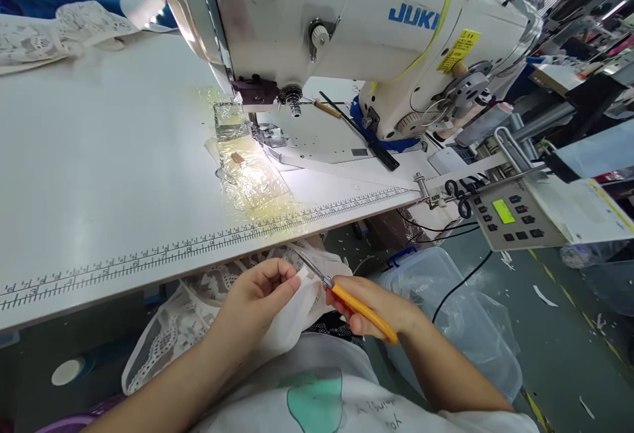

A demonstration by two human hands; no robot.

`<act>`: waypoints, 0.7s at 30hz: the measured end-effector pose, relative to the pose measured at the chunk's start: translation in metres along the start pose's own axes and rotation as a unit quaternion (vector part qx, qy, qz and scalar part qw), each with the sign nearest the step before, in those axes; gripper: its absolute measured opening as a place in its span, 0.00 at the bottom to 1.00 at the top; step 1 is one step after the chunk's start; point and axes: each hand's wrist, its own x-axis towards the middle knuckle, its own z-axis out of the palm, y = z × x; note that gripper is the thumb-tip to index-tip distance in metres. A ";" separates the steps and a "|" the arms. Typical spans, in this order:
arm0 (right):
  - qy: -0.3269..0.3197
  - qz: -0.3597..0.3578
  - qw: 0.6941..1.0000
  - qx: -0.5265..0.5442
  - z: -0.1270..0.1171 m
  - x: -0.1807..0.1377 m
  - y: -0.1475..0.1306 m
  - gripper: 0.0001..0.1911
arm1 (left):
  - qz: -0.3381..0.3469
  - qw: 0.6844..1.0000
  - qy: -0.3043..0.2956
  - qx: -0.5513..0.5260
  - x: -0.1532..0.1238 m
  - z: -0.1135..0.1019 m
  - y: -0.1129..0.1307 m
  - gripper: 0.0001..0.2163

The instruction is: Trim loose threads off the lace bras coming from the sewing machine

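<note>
My left hand pinches the edge of a white lace cloth between thumb and fingers, just below the table's front edge. The cloth hangs down over my lap. My right hand is closed around the orange handle of a pair of scissors. Its metal blades point up and left, right beside the pinched cloth edge; whether they touch the fabric I cannot tell. Above both hands stands a white sewing machine, with its presser foot lit by a lamp.
A printed ruler strip runs along the white table's front edge. A black screwdriver lies under the machine arm. White lace rests at the back left. To the right are a control box and, below, a clear plastic bin.
</note>
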 end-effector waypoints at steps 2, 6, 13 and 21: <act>-0.010 -0.001 1.000 -0.008 0.002 0.000 0.000 0.32 | -0.007 1.000 -0.003 -0.020 0.001 0.000 -0.001 0.09; -0.021 0.001 0.999 -0.028 0.004 0.000 -0.001 0.32 | -0.013 0.999 0.001 -0.032 0.002 -0.001 -0.003 0.09; -0.022 0.006 0.999 -0.045 0.004 -0.003 0.001 0.30 | -0.011 0.999 0.024 -0.032 0.003 0.000 -0.001 0.09; -0.022 0.028 0.997 -0.066 0.003 -0.002 0.001 0.32 | -0.019 0.999 0.017 -0.047 0.003 0.003 0.000 0.09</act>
